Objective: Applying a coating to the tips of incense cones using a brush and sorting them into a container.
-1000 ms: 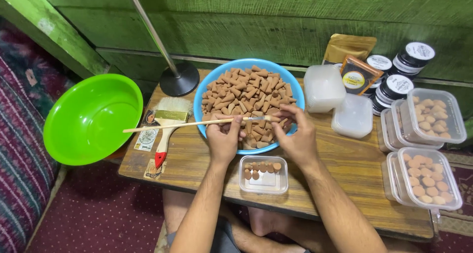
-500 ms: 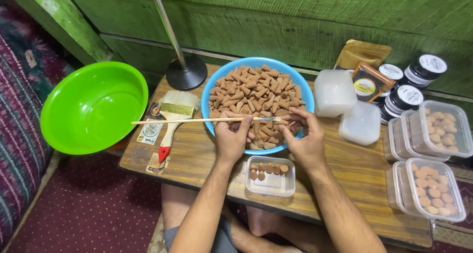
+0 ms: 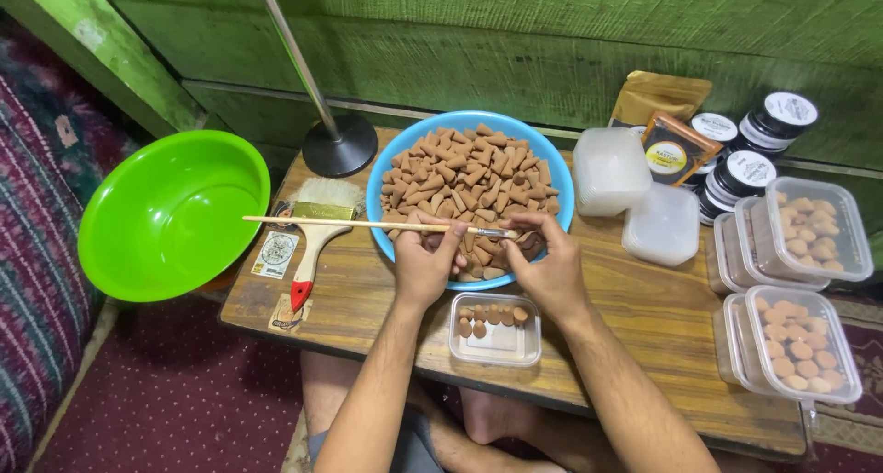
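A blue bowl heaped with brown cone-shaped pieces stands on a low wooden table. My left hand pinches a thin wooden-handled brush that points left across the bowl's near rim. My right hand meets the brush tip over the bowl, its fingers closed around something small that I cannot make out. Just below both hands sits a small clear plastic box with several cones along its far side.
A green basin overhangs the table's left end, beside a wide paintbrush. A pole's black round base is behind. On the right are empty clear boxes, filled lidded boxes, black jars and pouches.
Both hands have stayed at the bowl's near rim with the brush between them. The camera has shifted a little.
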